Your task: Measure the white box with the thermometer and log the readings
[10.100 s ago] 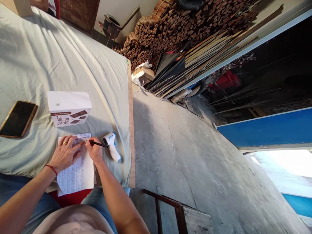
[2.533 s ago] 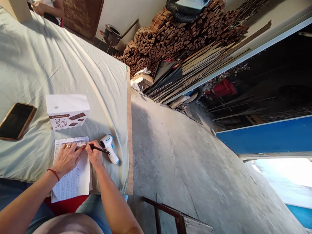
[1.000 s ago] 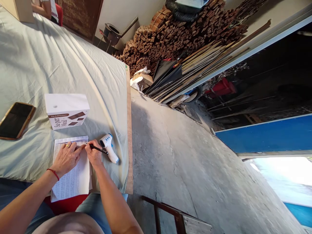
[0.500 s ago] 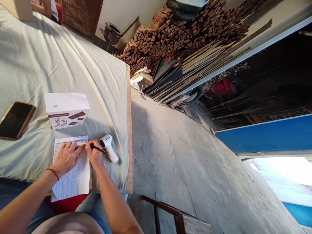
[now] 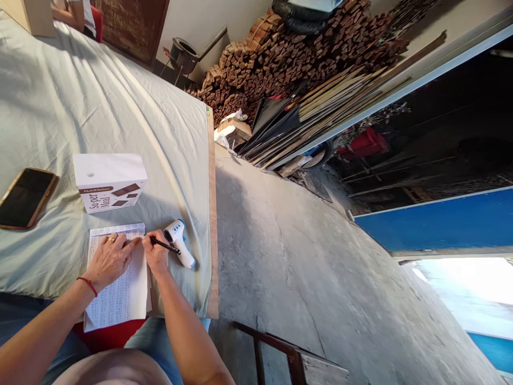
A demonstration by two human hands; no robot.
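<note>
A sheet of paper (image 5: 116, 305) covered with rows of handwriting lies at the table's near edge, its lower end over my lap. Flat on its upper part rests my left hand (image 5: 110, 261), fingers spread, a ring on one finger and a red cord at the wrist. My right hand (image 5: 156, 255) is closed around a black pen (image 5: 163, 244) at the sheet's upper right edge; the tip is hidden by the fingers. Just right of that hand lies a white and blue infrared thermometer (image 5: 181, 247). Beyond the paper stands a white box (image 5: 110, 182) with brown print.
A phone (image 5: 27, 198) in a brown case lies at the left on the cloth-covered table (image 5: 120, 107). Another person's arm (image 5: 70, 16) shows at the far left beside a cardboard box (image 5: 30, 16). Stacked firewood (image 5: 272, 59) lines the wall. A wooden chair frame (image 5: 276, 342) stands at lower right.
My right hand has shifted very slightly to the right with the pen. My left hand, the paper and the other objects stay in place.
</note>
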